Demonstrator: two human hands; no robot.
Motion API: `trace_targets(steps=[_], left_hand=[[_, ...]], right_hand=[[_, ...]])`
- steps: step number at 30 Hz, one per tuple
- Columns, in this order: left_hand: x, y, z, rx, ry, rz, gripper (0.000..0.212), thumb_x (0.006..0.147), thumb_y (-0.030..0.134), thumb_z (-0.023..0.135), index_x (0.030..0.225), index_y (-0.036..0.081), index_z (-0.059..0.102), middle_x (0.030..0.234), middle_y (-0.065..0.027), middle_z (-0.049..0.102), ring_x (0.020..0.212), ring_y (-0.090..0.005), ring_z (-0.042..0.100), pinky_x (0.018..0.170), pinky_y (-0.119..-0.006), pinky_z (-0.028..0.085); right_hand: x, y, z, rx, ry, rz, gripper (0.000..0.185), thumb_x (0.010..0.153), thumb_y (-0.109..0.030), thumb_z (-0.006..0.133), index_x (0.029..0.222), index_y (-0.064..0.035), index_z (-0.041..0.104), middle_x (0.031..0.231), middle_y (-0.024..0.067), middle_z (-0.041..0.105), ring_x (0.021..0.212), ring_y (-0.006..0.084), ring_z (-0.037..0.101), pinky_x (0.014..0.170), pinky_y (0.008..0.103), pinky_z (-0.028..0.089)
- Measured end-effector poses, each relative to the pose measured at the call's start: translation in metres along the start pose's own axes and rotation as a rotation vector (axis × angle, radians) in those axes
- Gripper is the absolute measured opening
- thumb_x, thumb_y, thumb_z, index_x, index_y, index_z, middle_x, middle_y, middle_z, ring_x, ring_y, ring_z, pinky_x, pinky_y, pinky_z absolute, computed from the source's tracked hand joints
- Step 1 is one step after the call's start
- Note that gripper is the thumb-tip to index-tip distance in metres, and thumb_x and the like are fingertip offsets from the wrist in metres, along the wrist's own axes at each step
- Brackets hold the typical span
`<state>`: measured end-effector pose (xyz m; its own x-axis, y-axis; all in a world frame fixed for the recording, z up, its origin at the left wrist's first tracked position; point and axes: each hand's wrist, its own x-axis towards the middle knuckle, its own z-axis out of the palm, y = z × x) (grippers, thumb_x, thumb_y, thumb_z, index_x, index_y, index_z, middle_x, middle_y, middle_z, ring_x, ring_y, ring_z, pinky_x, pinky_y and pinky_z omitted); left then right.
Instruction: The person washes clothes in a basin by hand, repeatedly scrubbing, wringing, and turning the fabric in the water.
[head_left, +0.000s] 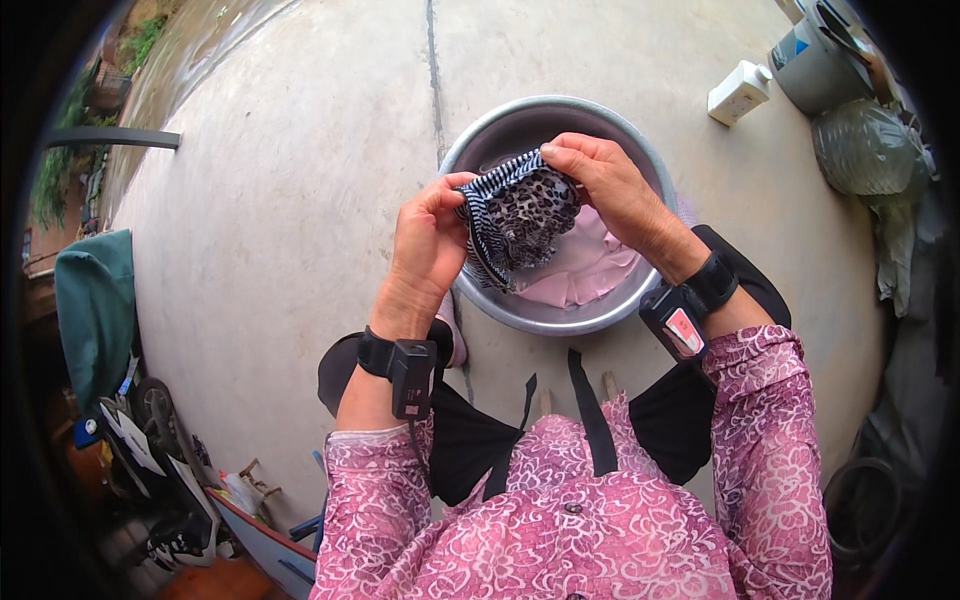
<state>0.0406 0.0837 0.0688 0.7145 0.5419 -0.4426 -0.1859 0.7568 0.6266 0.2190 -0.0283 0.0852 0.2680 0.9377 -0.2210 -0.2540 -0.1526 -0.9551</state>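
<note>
Between my two hands a small cloth item (525, 210) is stretched out, with a black-and-white striped band and leopard-print fabric bunched below it. My left hand (431, 232) pinches the band's left end between thumb and fingers. At the upper right, my right hand (611, 184) grips the other end of the band. Both hands are above a round metal basin (555, 322) on the floor. Inside the basin lies crumpled pink cloth (577, 277), partly hidden by the item I hold. Whether the basin contains water is hard to tell.
A white plastic jug (739, 93) stands right of the basin. Beyond it are a grey bucket (817, 64) and a large clear plastic bottle (862, 146). A green cloth cover (96, 315) and a wheeled vehicle (154, 409) stand at the left. The concrete floor (300, 225) surrounds the basin.
</note>
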Motion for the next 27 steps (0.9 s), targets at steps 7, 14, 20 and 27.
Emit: trace_targets(steps=[7,14,20,27], left_hand=[[-0.007,-0.016,0.029,0.292,-0.084,0.124,0.02,0.086,0.022,0.06,0.094,0.005,0.057,0.086,-0.0006,0.06,0.079,-0.008,0.055,0.075,-0.022,0.044],[0.003,-0.036,0.021,0.86,-0.198,0.136,0.028,0.08,0.009,0.063,0.106,0.003,0.054,0.096,-0.0039,0.059,0.086,-0.0102,0.054,0.08,-0.024,0.043],[0.017,-0.065,0.006,1.119,0.02,0.256,0.051,0.069,0.017,0.072,0.114,0.004,0.05,0.107,-0.014,0.056,0.1,-0.0242,0.054,0.086,-0.033,0.041],[0.038,-0.064,-0.021,0.878,0.051,0.243,0.024,0.083,0.007,0.041,0.096,0.002,0.06,0.081,-0.002,0.061,0.067,-0.0073,0.051,0.061,-0.023,0.041]], right_hand=[[0.0,-0.01,-0.001,0.306,0.037,0.027,0.019,0.091,-0.019,0.05,0.084,-0.0039,0.059,0.075,-0.0029,0.058,0.068,0.0045,0.053,0.064,0.0198,0.044],[-0.004,-0.01,-0.004,0.336,0.001,0.045,0.018,0.09,-0.019,0.051,0.083,-0.0036,0.059,0.073,-0.0003,0.059,0.064,0.0067,0.055,0.061,0.0212,0.046],[-0.009,-0.018,-0.003,0.507,-0.049,-0.018,0.018,0.09,-0.019,0.051,0.089,-0.0024,0.057,0.08,0.0027,0.061,0.068,0.0093,0.058,0.064,0.0229,0.048],[-0.003,-0.017,-0.023,0.561,-0.1,-0.094,0.017,0.091,-0.018,0.051,0.092,-0.0036,0.06,0.082,0.0022,0.063,0.075,0.0093,0.06,0.072,0.0241,0.05]])
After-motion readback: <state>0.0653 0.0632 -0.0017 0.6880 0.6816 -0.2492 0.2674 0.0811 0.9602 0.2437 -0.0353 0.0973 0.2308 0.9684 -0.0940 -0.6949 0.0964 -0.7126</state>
